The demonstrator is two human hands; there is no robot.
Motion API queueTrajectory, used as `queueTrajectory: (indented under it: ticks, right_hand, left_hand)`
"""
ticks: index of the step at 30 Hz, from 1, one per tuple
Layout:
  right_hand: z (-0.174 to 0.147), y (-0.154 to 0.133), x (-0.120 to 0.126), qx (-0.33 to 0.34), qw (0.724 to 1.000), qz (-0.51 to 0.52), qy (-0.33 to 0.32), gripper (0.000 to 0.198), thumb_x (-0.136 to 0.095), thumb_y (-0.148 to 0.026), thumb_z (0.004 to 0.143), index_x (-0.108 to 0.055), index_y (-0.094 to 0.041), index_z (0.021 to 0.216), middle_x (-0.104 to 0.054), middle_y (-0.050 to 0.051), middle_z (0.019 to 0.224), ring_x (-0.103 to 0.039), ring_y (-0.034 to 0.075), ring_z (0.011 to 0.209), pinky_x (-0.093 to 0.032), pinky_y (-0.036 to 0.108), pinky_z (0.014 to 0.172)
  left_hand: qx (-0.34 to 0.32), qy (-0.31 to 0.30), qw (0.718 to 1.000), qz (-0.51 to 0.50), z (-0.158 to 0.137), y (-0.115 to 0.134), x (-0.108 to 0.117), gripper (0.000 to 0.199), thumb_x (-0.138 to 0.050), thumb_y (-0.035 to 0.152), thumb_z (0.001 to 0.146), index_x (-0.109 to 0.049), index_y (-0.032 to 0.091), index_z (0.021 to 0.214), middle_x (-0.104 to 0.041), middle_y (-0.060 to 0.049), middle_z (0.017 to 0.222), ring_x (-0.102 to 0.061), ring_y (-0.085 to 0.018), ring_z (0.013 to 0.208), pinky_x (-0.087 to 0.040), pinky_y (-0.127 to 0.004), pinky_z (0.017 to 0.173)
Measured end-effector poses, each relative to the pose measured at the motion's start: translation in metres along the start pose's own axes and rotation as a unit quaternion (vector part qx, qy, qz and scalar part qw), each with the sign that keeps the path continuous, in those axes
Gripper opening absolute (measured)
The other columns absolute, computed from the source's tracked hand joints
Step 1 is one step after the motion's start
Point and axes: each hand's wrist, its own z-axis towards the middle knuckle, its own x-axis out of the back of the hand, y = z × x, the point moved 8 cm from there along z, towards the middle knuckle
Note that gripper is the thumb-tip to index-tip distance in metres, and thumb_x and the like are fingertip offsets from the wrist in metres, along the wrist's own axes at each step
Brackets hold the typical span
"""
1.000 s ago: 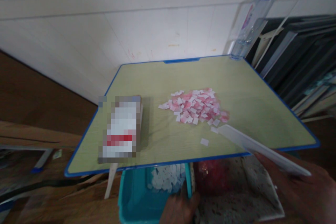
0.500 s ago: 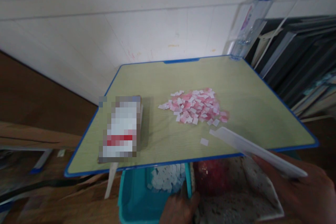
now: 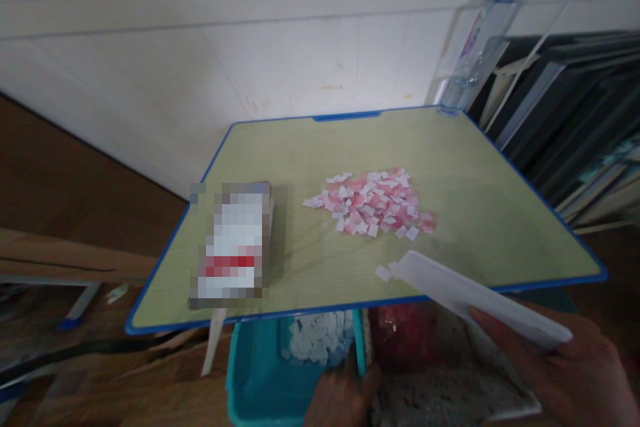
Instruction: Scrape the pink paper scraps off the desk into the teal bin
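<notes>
Apparently partway: white paper pieces (image 3: pixel 320 339) sit in the teal bin (image 3: pixel 257 377), pink-and-white paper pile (image 3: pixel 373 203) on the worktop (image 3: pixel 310 147). Right grip (image 3: pixel 570 367) holds white scraper (image 3: pixel 470 295); left grip (image 3: pixel 343 392) clasps bin rim.

Near the table's (image 3: pixel 340 140) left edge, a slab (image 3: pixel 233 240) is masked by coarse blocks, face unreadable; at the far right corner, the label on a clear bottle (image 3: pixel 470 47) is too blurred to read. Under the near edge, the tabletop hides the back of a teal tub (image 3: pixel 260 380), its front cut off by the frame bottom, as are both wrists, behind left hand (image 3: pixel 340 397) and right hand (image 3: pixel 580 367), the latter's grip partly covered by a white blade (image 3: pixel 480 297).
</notes>
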Motion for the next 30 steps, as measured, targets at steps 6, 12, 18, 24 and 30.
queueTrajectory:
  ticks: [6, 12, 18, 24, 30]
  right_hand:
    - [0.007, -0.032, -0.036, 0.035, 0.997, 0.036, -0.051, 0.021, -0.053, -0.03, 0.084, -0.073, -0.025, 0.081, -0.074, 0.0, 0.068, -0.068, 0.016, 0.054, -0.052, 0.022, 0.051]
    - [0.018, -0.041, -0.049, 0.022, 0.993, 0.105, -0.043, 0.017, -0.057, -0.022, 0.078, -0.072, -0.025, 0.071, -0.072, -0.004, 0.06, -0.066, 0.014, 0.051, -0.05, 0.018, 0.048]
    - [0.018, -0.024, -0.044, -0.098, 0.987, 0.126, 0.024, 0.014, -0.06, -0.023, 0.073, -0.071, -0.022, 0.064, -0.069, -0.003, 0.053, -0.062, 0.015, 0.044, -0.048, 0.02, 0.043]
    - [0.019, -0.036, -0.066, -0.043, 0.991, 0.118, -0.036, 0.02, -0.058, -0.028, 0.077, -0.07, -0.022, 0.062, -0.067, -0.004, 0.048, -0.062, 0.015, 0.041, -0.048, 0.019, 0.04]
    - [0.012, -0.054, -0.084, 0.011, 0.99, 0.134, -0.049, 0.02, -0.057, -0.034, 0.079, -0.072, -0.023, 0.072, -0.074, -0.001, 0.062, -0.069, 0.018, 0.053, -0.054, 0.022, 0.051]
  left_hand:
    - [-0.007, 0.017, 1.0, 0.001, -0.001, 0.001, 0.003, 0.063, -0.074, 0.054, 0.065, -0.053, 0.021, 0.115, -0.056, -0.021, 0.115, -0.065, -0.034, 0.079, -0.053, -0.043, 0.066]
    - [-0.015, 0.026, 0.999, 0.026, 0.001, 0.002, -0.001, 0.059, -0.068, 0.059, 0.069, -0.054, 0.022, 0.112, -0.059, -0.019, 0.109, -0.065, -0.033, 0.075, -0.054, -0.043, 0.06]
    - [-0.015, 0.025, 0.999, 0.019, 0.001, 0.003, -0.003, 0.056, -0.071, 0.05, 0.071, -0.052, 0.022, 0.116, -0.058, -0.018, 0.11, -0.065, -0.033, 0.077, -0.054, -0.043, 0.06]
    - [-0.013, -0.002, 1.0, 0.022, 0.0, 0.006, 0.004, 0.03, -0.061, 0.022, 0.083, -0.055, 0.02, 0.112, -0.062, -0.015, 0.102, -0.065, -0.03, 0.079, -0.054, -0.038, 0.062]
    - [-0.032, 0.035, 0.999, 0.026, 0.002, 0.008, 0.006, 0.028, -0.057, 0.014, 0.083, -0.054, 0.018, 0.111, -0.061, -0.017, 0.106, -0.064, -0.03, 0.083, -0.054, -0.037, 0.064]
